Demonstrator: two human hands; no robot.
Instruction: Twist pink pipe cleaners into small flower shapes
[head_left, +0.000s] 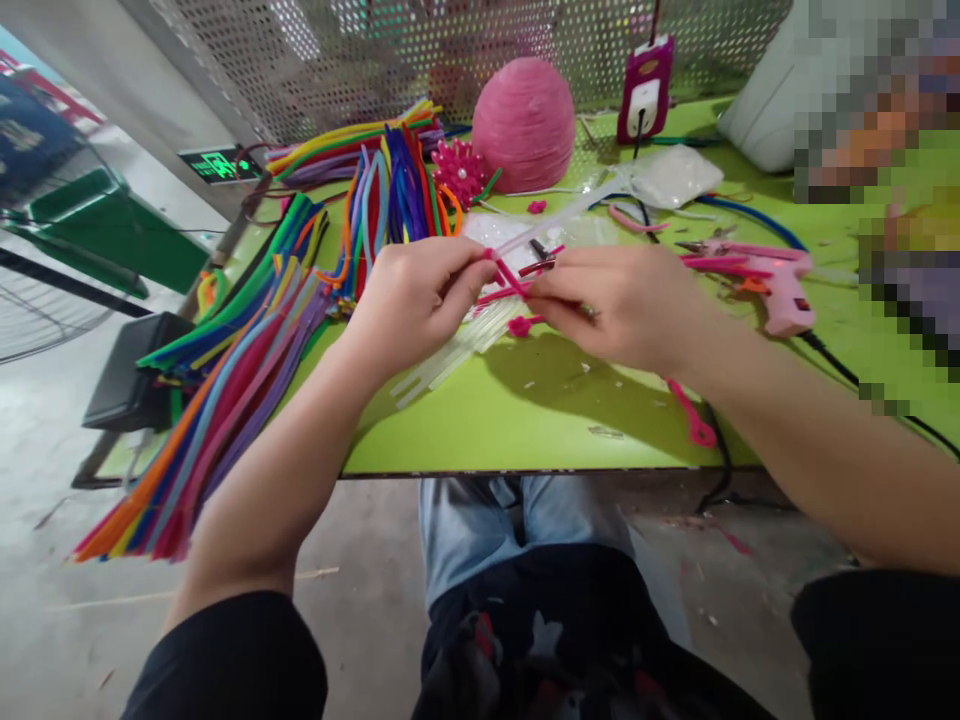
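Observation:
Above the middle of the green table, my left hand (427, 295) pinches one end of a pink pipe cleaner (511, 278) between thumb and finger. Close beside it, my right hand (611, 300) is closed on the other end of the same pipe cleaner, which slants between the two hands. A small dark red-and-black piece (537, 266) shows by the right fingertips; I cannot tell whether it is held. Just below the right fingers sits a small curled pink piece (519, 326). Clear glue sticks (465, 350) lie under the hands.
Bundles of coloured pipe cleaners (255, 350) cover the table's left side, some overhanging its edge. A pink wrapped ball (523, 125) and pink flower (460, 174) stand behind. At right lie a pink glue gun (784, 290) with a black cord and pliers (705, 247). A power strip (645, 92) stands at the back.

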